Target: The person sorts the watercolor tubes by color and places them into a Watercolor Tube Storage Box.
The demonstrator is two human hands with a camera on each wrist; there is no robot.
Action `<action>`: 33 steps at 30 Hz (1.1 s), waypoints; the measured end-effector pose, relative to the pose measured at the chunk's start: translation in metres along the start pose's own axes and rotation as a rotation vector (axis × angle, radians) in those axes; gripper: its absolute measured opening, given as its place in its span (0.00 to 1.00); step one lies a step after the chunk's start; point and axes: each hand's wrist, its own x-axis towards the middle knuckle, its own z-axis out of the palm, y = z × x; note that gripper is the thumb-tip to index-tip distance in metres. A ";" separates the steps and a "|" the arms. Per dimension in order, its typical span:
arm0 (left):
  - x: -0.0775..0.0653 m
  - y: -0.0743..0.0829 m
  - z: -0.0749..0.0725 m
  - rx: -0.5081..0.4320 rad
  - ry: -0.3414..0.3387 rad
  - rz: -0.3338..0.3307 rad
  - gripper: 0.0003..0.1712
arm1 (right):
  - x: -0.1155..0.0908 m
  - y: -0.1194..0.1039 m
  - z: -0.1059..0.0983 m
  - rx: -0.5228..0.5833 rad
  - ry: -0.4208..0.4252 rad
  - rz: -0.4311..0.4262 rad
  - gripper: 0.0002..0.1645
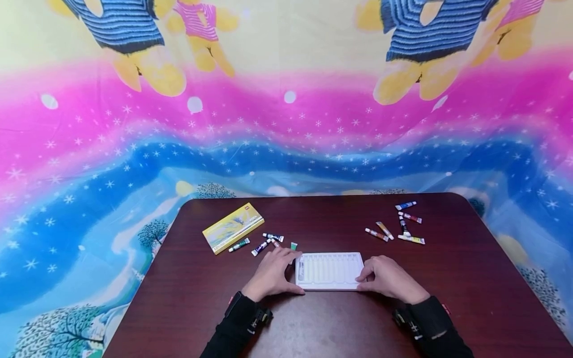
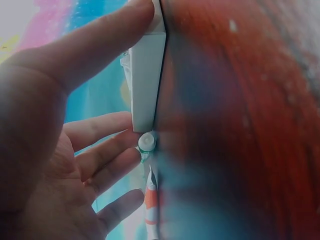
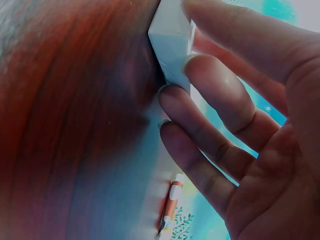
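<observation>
A shallow white rectangular tray [image 1: 329, 271] with a row of long slots lies flat on the table. My left hand [image 1: 275, 271] grips its left end, thumb at the near corner and a finger at the far corner. At the right end my right hand [image 1: 389, 278] holds the near corner with thumb and curled fingers. The wrist views show the tray's white side walls [image 2: 149, 82] close to the tabletop. Just beyond the left fingers is a green-ended paint tube [image 1: 293, 246], partly hidden by the hand.
A yellow box [image 1: 234, 228] lies at the back left. Several paint tubes lie near it, among them a green one [image 1: 239, 245]. More tubes are scattered at the back right, including a yellow one [image 1: 411, 239] and a blue one [image 1: 405, 205]. A patterned cloth [image 1: 286, 149] hangs behind the table.
</observation>
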 end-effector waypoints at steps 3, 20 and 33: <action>0.000 -0.001 0.001 0.001 0.008 0.005 0.58 | 0.000 0.001 -0.003 0.020 -0.013 -0.007 0.06; 0.001 -0.002 0.001 0.009 0.003 0.010 0.58 | -0.038 0.101 -0.038 -0.144 0.401 0.299 0.25; 0.001 -0.002 0.002 0.010 -0.011 0.000 0.59 | -0.021 0.089 -0.035 -0.156 0.484 0.338 0.15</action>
